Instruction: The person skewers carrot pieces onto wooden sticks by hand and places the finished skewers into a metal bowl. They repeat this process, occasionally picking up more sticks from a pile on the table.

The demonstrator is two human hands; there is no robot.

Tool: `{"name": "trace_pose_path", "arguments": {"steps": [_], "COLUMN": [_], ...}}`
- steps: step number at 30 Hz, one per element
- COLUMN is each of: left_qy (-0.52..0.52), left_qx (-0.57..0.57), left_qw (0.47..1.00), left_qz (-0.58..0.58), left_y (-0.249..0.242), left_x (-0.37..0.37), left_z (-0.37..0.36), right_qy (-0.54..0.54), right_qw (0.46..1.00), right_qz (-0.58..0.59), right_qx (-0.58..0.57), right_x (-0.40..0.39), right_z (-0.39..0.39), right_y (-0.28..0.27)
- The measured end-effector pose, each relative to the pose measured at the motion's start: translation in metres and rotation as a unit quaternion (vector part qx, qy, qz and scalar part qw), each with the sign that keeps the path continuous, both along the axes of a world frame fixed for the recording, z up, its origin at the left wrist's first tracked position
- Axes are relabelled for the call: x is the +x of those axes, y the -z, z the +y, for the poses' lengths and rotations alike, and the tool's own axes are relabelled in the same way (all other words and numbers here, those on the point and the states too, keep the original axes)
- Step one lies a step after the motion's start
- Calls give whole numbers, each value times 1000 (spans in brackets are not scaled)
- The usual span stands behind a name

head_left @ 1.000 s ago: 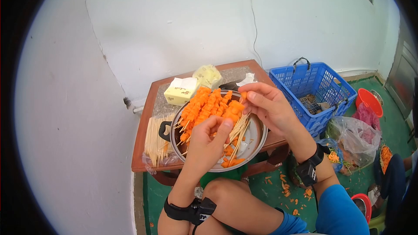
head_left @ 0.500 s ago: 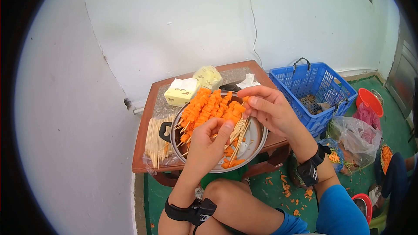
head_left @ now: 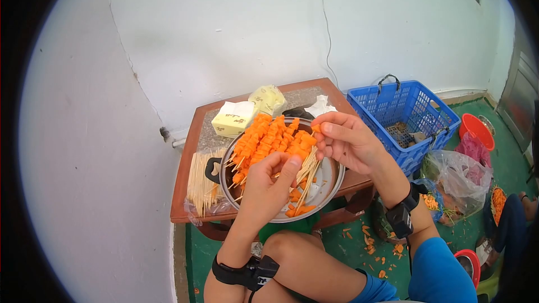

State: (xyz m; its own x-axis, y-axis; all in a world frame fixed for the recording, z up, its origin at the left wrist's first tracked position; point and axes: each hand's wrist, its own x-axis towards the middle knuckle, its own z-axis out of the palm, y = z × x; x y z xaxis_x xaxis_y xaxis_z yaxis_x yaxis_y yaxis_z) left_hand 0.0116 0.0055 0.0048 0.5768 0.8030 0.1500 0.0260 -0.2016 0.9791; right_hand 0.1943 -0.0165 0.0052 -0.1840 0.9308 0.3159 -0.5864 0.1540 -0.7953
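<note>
My right hand [head_left: 353, 141] pinches a small orange carrot piece [head_left: 316, 128] between thumb and fingertips, above the right side of a metal pan [head_left: 335, 182]. My left hand [head_left: 269, 185] is closed over the pan's front, thumb against fingers, on a skewer mostly hidden by the hand; carrot chunks [head_left: 303, 145] show just beyond its fingertips. Finished-looking carrot skewers [head_left: 264, 137] are heaped in the pan's back left. Bare bamboo sticks [head_left: 309, 171] and loose carrot pieces [head_left: 300, 210] lie in the pan beside my left hand.
The pan stands on a wooden table [head_left: 185, 191]. A bundle of bamboo skewers [head_left: 201, 182] lies left, with a tissue pack [head_left: 234, 119] behind. A blue crate [head_left: 404, 118], plastic bags [head_left: 460, 177] and red basins [head_left: 477, 131] are on the floor at right. Another person's leg [head_left: 511, 227] shows there.
My right hand has shifted very slightly, still with the carrot piece. My left hand stays in place. At the far right the other person's limb has moved a little.
</note>
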Motion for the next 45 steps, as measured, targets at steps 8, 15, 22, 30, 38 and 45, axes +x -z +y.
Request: {"name": "trace_pose_path", "arguments": {"steps": [8, 15, 22, 30, 38, 45], "left_qy": [2, 47, -42, -28, -19, -61], "left_qx": [0, -16, 116, 96, 66, 77], "left_qw": [1000, 999, 992, 995, 997, 995], "left_qz": [-3, -16, 18, -6, -36, -33], "left_y": [0, 1, 9, 7, 6, 8], "left_x": [1, 1, 4, 4, 4, 5], "left_z": [-1, -2, -1, -1, -4, -3], "right_qy": [-10, 69, 97, 83, 69, 110], "right_qw": [1000, 990, 972, 983, 992, 989], "right_qz": [3, -97, -193, -152, -105, -98], "right_qx": [8, 74, 90, 65, 29, 20], "right_x": [0, -2, 6, 7, -2, -13], "right_z": [0, -8, -10, -11, -8, -5], "right_y": [0, -7, -11, -12, -7, -5]}}
